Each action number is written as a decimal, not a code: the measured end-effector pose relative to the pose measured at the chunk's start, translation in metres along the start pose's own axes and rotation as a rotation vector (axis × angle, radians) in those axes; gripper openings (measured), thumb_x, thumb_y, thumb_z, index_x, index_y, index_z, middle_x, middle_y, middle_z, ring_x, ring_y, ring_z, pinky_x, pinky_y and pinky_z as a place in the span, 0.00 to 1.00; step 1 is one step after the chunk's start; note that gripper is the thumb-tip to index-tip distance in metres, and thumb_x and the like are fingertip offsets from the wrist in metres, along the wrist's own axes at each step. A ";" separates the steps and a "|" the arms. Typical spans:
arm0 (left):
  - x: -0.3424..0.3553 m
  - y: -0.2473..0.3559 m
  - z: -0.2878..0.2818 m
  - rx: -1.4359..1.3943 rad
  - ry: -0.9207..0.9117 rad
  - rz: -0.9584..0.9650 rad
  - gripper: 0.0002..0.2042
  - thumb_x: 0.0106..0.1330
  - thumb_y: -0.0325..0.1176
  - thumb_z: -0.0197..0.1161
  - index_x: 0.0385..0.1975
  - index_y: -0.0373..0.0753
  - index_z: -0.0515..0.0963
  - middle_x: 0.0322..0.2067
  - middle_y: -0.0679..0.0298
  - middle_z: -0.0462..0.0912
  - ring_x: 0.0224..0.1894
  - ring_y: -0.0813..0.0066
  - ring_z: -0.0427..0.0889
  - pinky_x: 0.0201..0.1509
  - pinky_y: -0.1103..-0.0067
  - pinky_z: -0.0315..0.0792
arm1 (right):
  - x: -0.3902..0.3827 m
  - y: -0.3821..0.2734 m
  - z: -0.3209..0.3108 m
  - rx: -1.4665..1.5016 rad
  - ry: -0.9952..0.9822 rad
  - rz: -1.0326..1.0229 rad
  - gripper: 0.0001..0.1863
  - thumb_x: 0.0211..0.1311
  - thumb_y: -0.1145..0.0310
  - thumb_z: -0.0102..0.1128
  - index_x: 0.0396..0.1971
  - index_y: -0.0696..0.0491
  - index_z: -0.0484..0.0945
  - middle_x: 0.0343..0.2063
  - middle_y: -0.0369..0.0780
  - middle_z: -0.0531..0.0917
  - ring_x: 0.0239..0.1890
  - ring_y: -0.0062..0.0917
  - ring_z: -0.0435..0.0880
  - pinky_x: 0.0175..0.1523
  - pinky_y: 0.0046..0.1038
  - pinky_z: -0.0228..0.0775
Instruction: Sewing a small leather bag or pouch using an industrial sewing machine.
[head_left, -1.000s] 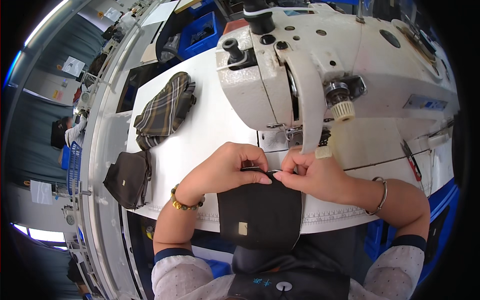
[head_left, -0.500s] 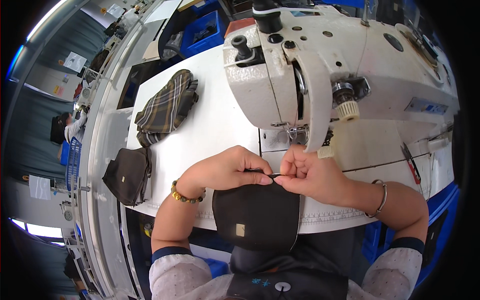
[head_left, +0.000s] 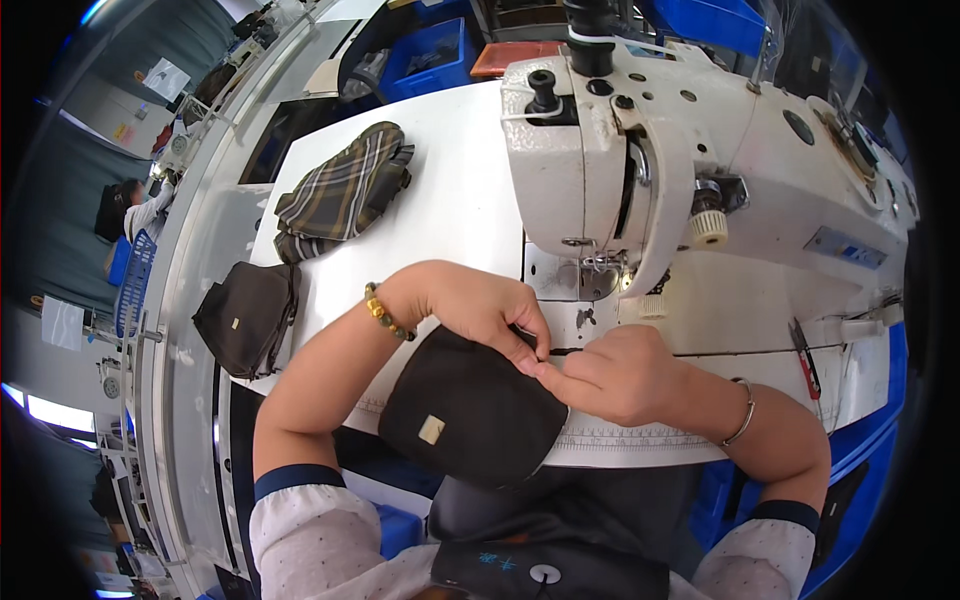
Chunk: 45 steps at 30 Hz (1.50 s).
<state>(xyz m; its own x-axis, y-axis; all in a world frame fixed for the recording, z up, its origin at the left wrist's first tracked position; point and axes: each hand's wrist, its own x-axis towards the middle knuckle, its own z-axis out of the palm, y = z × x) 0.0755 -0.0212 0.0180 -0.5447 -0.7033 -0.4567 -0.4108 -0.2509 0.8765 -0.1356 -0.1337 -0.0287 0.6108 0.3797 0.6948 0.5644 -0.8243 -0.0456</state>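
A dark brown fabric piece (head_left: 480, 410) with a small pale tag hangs over the front edge of the white table. Its upper edge is pinched by my left hand (head_left: 490, 308), the fingers curled over the cloth. Close against it, my right hand (head_left: 615, 375) is closed too, thumb and fingertips meeting the left ones at the fabric's edge. A thin dark strip shows between the two hands. Just beyond them stands a white sewing machine (head_left: 545, 165), its presser foot (head_left: 600, 265) apart from the cloth.
Plaid fabric pieces (head_left: 345, 190) lie at the table's far left, with a stack of dark brown pieces (head_left: 250, 315) nearer the left edge. Red-handled snips (head_left: 806, 362) rest on the right. A blue bin (head_left: 428, 62) stands behind. Another person (head_left: 145, 212) works in the far left background.
The fabric has tilted and shifted left. My left hand has turned, fingers now pointing more downward, and my right hand has lowered away from the needle area. The view has shifted slightly.
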 end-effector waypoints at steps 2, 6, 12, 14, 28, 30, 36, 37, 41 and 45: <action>-0.002 0.009 -0.010 0.164 0.067 -0.102 0.14 0.63 0.39 0.71 0.38 0.33 0.86 0.29 0.60 0.87 0.32 0.75 0.82 0.40 0.77 0.72 | 0.002 0.002 0.004 -0.038 -0.034 0.023 0.11 0.52 0.69 0.63 0.38 0.50 0.84 0.20 0.30 0.72 0.18 0.20 0.75 0.20 0.24 0.65; 0.001 0.014 -0.003 0.646 0.714 -0.141 0.14 0.53 0.37 0.75 0.34 0.34 0.85 0.31 0.57 0.86 0.37 0.55 0.83 0.42 0.71 0.74 | 0.001 0.004 0.001 -0.101 -0.368 0.301 0.13 0.56 0.71 0.58 0.42 0.54 0.82 0.24 0.33 0.78 0.21 0.26 0.80 0.24 0.28 0.72; 0.015 -0.001 0.054 0.939 1.131 0.018 0.16 0.56 0.36 0.71 0.44 0.39 0.83 0.43 0.62 0.82 0.48 0.59 0.79 0.53 0.64 0.72 | -0.003 0.000 -0.001 -0.087 -0.457 0.357 0.17 0.58 0.72 0.56 0.48 0.55 0.79 0.30 0.37 0.80 0.28 0.30 0.84 0.27 0.31 0.76; 0.017 -0.009 0.064 0.948 1.098 0.038 0.18 0.62 0.34 0.67 0.53 0.41 0.80 0.52 0.60 0.78 0.59 0.58 0.74 0.58 0.53 0.71 | -0.005 0.003 0.003 -0.059 -0.500 0.380 0.18 0.58 0.71 0.56 0.50 0.56 0.79 0.30 0.37 0.80 0.27 0.30 0.83 0.27 0.31 0.75; 0.032 -0.033 0.022 0.850 0.936 -0.105 0.15 0.72 0.38 0.54 0.55 0.47 0.78 0.52 0.56 0.79 0.61 0.48 0.71 0.67 0.35 0.48 | -0.005 0.008 0.004 -0.528 -0.424 0.267 0.20 0.48 0.71 0.60 0.43 0.62 0.82 0.20 0.34 0.78 0.20 0.22 0.77 0.19 0.26 0.64; 0.032 -0.035 0.016 0.810 0.927 -0.086 0.16 0.72 0.39 0.54 0.56 0.46 0.78 0.52 0.56 0.78 0.61 0.49 0.70 0.69 0.37 0.47 | -0.004 0.008 0.006 -0.538 -0.407 0.271 0.19 0.48 0.71 0.60 0.43 0.62 0.83 0.20 0.34 0.78 0.19 0.22 0.77 0.19 0.25 0.63; 0.032 -0.035 0.008 0.770 0.929 0.015 0.15 0.70 0.38 0.57 0.55 0.45 0.79 0.52 0.55 0.78 0.61 0.50 0.70 0.71 0.46 0.49 | -0.005 0.010 0.004 -0.531 -0.378 0.285 0.20 0.50 0.71 0.59 0.44 0.61 0.83 0.22 0.34 0.78 0.19 0.21 0.76 0.19 0.25 0.64; 0.030 -0.034 0.009 0.771 0.944 0.040 0.15 0.69 0.38 0.58 0.54 0.45 0.79 0.52 0.55 0.78 0.61 0.50 0.71 0.71 0.48 0.51 | -0.005 0.010 0.003 -0.517 -0.400 0.303 0.21 0.50 0.71 0.59 0.46 0.60 0.83 0.22 0.34 0.79 0.19 0.21 0.77 0.19 0.25 0.64; 0.021 -0.022 0.021 0.911 1.167 0.049 0.11 0.60 0.35 0.69 0.42 0.42 0.84 0.46 0.60 0.82 0.53 0.57 0.77 0.61 0.66 0.69 | -0.004 0.011 0.000 -0.467 -0.413 0.376 0.19 0.51 0.74 0.59 0.45 0.59 0.82 0.22 0.37 0.80 0.20 0.26 0.80 0.20 0.29 0.68; 0.006 -0.012 0.049 0.786 1.005 0.238 0.13 0.56 0.33 0.73 0.41 0.41 0.85 0.39 0.63 0.87 0.41 0.63 0.83 0.42 0.73 0.79 | -0.004 0.014 -0.002 -0.275 -0.360 0.506 0.11 0.50 0.76 0.59 0.36 0.58 0.79 0.22 0.42 0.81 0.20 0.34 0.83 0.20 0.36 0.71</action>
<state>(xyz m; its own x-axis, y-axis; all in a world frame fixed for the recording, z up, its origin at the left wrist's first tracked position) 0.0412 0.0098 -0.0025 -0.0201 -0.9502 0.3109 -0.8833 0.1625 0.4397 -0.1311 -0.1479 -0.0304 0.9362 -0.0043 0.3513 0.0275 -0.9960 -0.0855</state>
